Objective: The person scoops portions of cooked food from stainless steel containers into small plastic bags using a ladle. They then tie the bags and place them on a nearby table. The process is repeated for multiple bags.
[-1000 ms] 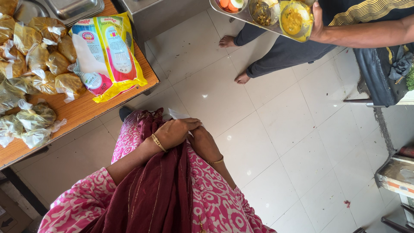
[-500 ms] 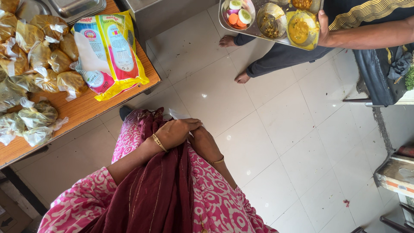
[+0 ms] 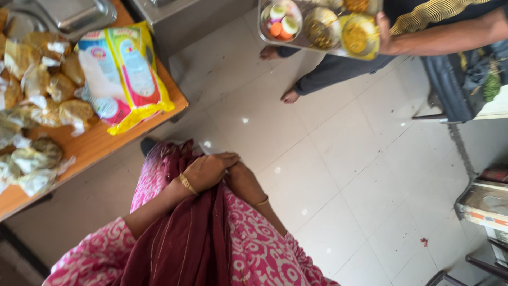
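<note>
**Maroon scarf, hands folded over it**

Maroon cloth of a scarf (image 3: pixel 190 238) hangs down the front of a pink patterned dress, and both hands rest at its upper end. The left hand (image 3: pixel 207 170), with a gold bangle (image 3: pixel 186 184) at the wrist, lies over the right hand (image 3: pixel 244 182); its grip is closed around that hand and holds nothing else. How the right grip stands I cannot tell, since its fingers are covered.

To the left, a wooden bench (image 3: pixel 100 140) carries a yellow-and-white packet (image 3: pixel 124 74) and clear bags of food (image 3: pixel 32 90), all apart from the hands. Across the tiled floor (image 3: pixel 344 159), another person's hand (image 3: pixel 383 34) holds a steel tray (image 3: pixel 296 45) of small filled bowls, well apart from the folded hands.

By my judgement, a hold like this sits best loose and close to the body, with wrists relaxed, the scarf lying flat beneath, and elbows tucked away from the bench edge.
</note>
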